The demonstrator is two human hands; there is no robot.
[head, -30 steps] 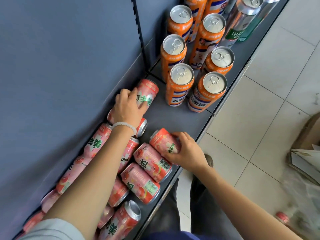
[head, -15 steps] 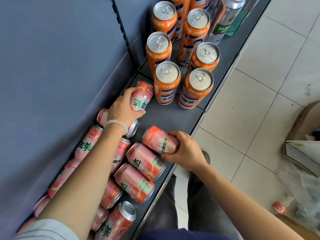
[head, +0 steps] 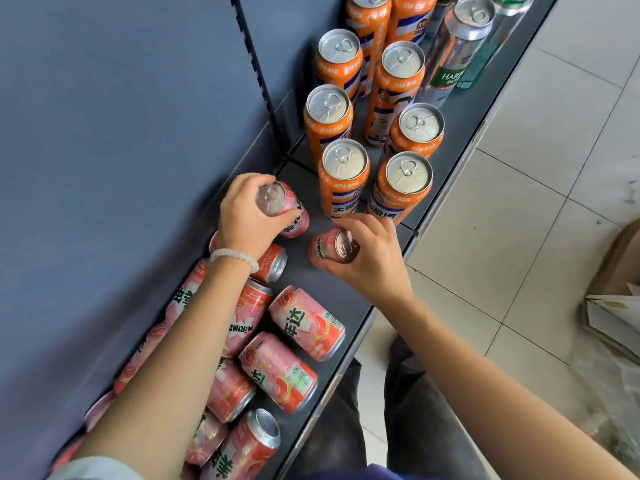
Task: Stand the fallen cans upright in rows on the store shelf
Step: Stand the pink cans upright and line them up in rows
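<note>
My left hand (head: pixel 244 216) grips a pink can (head: pixel 289 211) by its top, nearly upright near the shelf's back wall. My right hand (head: pixel 372 258) holds a second pink can (head: pixel 327 249) upright on the dark shelf (head: pixel 304 282), closer to the front edge. Both cans stand just before the orange cans. Several more pink cans lie on their sides below my hands, such as one (head: pixel 308 322) by the front edge and another (head: pixel 278 372) beneath it. My left forearm hides part of the pile.
Several tall orange cans (head: pixel 344 178) stand upright in rows further along the shelf, with silver and green cans (head: pixel 457 53) behind them. The blue back panel (head: pixel 121 133) rises on the left. Tiled floor (head: pixel 502 220) and a cardboard box (head: pixel 620 271) lie to the right.
Both hands have lifted their pink cans from lying to upright. The right hand's can moved up toward the orange cans; the left can turned top-up in place.
</note>
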